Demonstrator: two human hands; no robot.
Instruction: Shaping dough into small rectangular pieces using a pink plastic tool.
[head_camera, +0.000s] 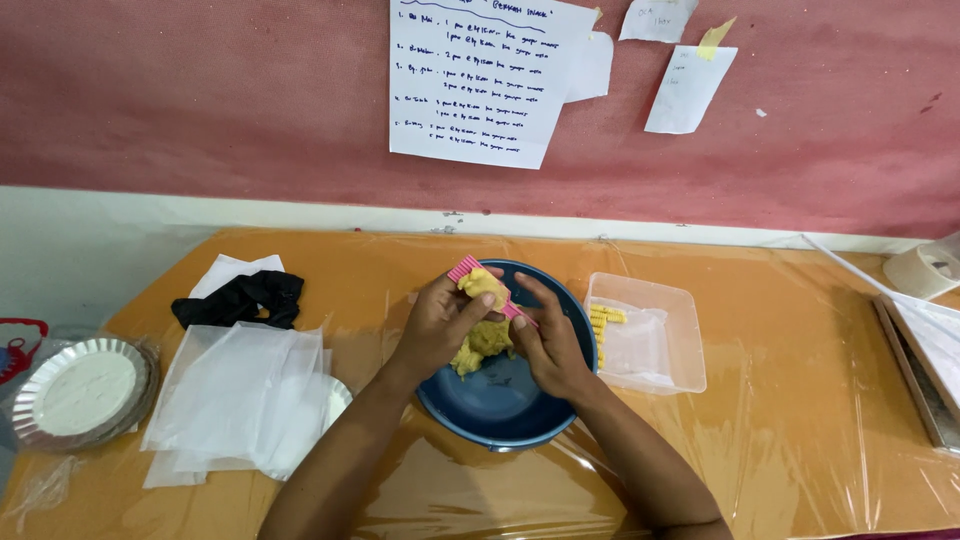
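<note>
We see one pink comb (487, 287) slanting upper-left to lower-right, our left hand (437, 325) fingers clamped on it, pressing one dough lump (482, 285), right hand (548, 345) pinching its lower end, one blue bowl (505, 405)

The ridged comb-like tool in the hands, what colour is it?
Pink ridged tool, seen in the head view.

Both forearms enter from the bottom edge and converge toward the centre of the view, bare to the elbow. The left hand (437, 325) is raised with the wrist slightly bent, back of the hand toward the camera, fingers curled inward and thumb pressed across the front. The right hand (548, 340) sits just beside it, at about the same height, fingers bent and pointing toward the left hand, thumb angled up. The fingertips of the two hands meet or nearly meet; exact contact between them cannot be made out. Both hands are closed in a pinching posture.
</note>
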